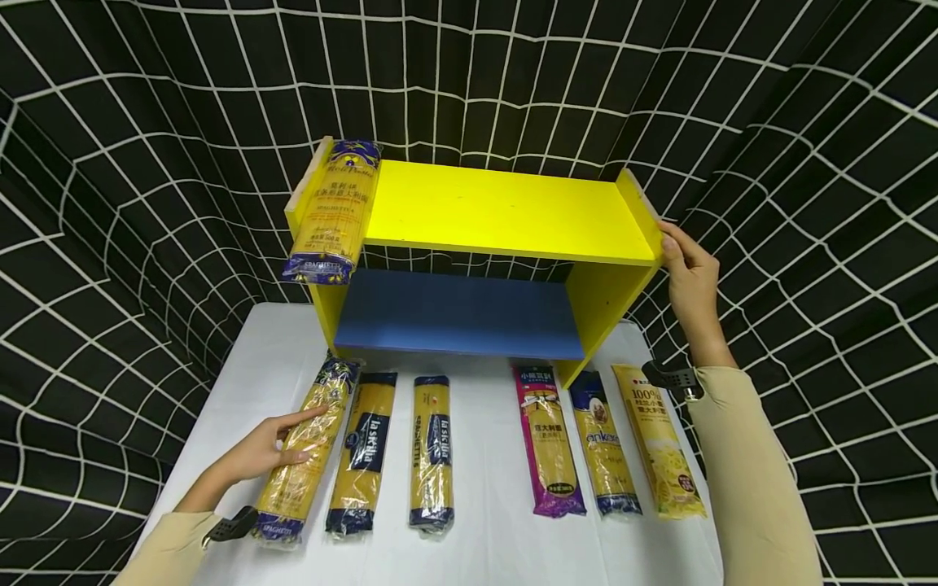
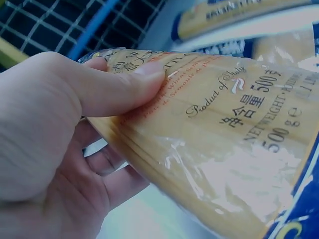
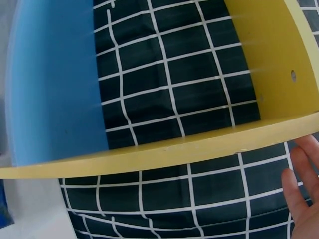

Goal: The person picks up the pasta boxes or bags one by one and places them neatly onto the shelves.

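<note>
My left hand [image 1: 256,448] holds a pack of spaghetti [image 1: 311,456] with blue ends at the left of the table. In the left wrist view the thumb [image 2: 134,92] presses on the printed front, and other fingers reach under the pack's edge. My right hand [image 1: 692,281] is at the right side panel of a yellow and blue shelf [image 1: 498,203]. Its fingers [image 3: 301,167] are fairly straight, with their tips against the panel's outer side. A similar spaghetti pack [image 1: 337,207] leans at the left end of the top yellow board.
Two la Skilia spaghetti packs [image 1: 364,456] [image 1: 432,456] lie right of the held one. Further right are a purple-edged pack [image 1: 550,443], an ankara pack [image 1: 604,456] and a yellow pack [image 1: 659,448]. All lie on the white table [image 1: 491,488]. Black grid curtains [image 1: 469,73] surround it.
</note>
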A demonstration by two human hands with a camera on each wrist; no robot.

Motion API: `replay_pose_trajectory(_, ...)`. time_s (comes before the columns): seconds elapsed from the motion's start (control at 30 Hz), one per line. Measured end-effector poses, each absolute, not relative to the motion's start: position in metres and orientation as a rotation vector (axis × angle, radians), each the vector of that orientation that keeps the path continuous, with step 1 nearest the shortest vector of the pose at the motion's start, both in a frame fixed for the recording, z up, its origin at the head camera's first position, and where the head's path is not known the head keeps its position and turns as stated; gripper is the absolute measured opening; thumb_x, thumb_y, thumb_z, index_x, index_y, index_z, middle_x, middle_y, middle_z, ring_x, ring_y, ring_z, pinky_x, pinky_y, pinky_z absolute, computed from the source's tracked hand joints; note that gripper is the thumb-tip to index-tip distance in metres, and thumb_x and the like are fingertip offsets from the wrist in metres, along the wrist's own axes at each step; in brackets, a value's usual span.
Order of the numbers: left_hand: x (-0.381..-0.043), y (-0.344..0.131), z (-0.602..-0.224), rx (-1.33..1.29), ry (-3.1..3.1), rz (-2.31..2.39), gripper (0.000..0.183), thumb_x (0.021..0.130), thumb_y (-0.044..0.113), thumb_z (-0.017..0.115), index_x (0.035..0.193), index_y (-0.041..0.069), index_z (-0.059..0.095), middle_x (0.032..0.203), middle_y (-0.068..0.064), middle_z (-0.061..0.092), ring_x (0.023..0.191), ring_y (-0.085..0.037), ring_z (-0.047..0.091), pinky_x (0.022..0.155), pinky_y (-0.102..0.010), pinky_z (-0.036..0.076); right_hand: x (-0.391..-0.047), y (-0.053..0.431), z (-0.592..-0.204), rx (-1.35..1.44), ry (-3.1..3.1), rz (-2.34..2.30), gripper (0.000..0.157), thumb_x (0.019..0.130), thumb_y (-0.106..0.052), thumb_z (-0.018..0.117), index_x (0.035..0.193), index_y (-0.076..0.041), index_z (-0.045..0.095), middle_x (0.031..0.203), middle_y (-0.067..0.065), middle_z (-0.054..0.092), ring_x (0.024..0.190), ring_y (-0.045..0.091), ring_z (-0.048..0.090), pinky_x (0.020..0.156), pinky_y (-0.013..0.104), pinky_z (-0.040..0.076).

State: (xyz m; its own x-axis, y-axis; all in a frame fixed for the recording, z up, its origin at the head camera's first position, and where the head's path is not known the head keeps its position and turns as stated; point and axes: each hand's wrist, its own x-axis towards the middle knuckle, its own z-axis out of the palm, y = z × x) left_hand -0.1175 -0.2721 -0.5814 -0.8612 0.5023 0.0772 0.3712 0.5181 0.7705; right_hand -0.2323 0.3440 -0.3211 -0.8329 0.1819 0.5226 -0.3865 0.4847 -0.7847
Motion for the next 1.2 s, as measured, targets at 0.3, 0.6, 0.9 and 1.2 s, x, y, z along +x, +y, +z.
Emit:
replay_pose_trajectory(0.3,-0.127,-0.24,-0.535,0.79,2.502,1.299,0.072,0.086,0.031,0.076,0.149,0.017,0.046,0.15,-0.013,0.051,0.13,-0.033,0.052,0.097,-0.025,0.048,-0.232,0.347,-0.323,0.172,-2.187,1.376,0.036,0.104,-0.027,0.051,0.136,-0.015,0.062,0.127,-0.002,0.067,0.097,-0.002,0.063,0.087,0.009,0.049)
replay_pose_trajectory(0.6,-0.139,-0.198,-0.487,0.802,2.36,1.368,0.075,0.084,0.034,0.078,0.15,0.027,0.043,0.156,-0.001,0.045,0.125,-0.019,0.055,0.087,-0.025,0.048,-0.234,0.348,-0.325,0.166,-2.171,1.39,0.036,0.103,-0.026,0.052,0.135,-0.013,0.063,0.126,-0.005,0.067,0.096,-0.002,0.063,0.087,0.008,0.049)
replay_pose_trajectory(0.9,-0.141,-0.163,-0.435,0.764,2.09,1.565,0.079,0.084,0.02,0.08,0.152,0.023,0.041,0.16,-0.011,0.035,0.138,-0.035,0.045,0.092,-0.026,0.056,-0.234,0.347,-0.326,0.175,-2.174,1.398,0.035,0.103,-0.026,0.052,0.135,-0.016,0.063,0.128,-0.004,0.067,0.098,-0.001,0.062,0.088,0.008,0.049)
replay_pose_trajectory(1.2,-0.129,-0.136,-0.384,0.788,2.042,1.605,0.078,0.085,0.017,0.079,0.152,0.026,0.041,0.148,-0.016,0.049,0.112,-0.028,0.064,0.081,-0.036,0.061,-0.234,0.346,-0.323,0.182,-2.164,1.397,0.035,0.103,-0.025,0.053,0.134,-0.014,0.063,0.127,-0.004,0.067,0.097,-0.002,0.062,0.087,0.008,0.049)
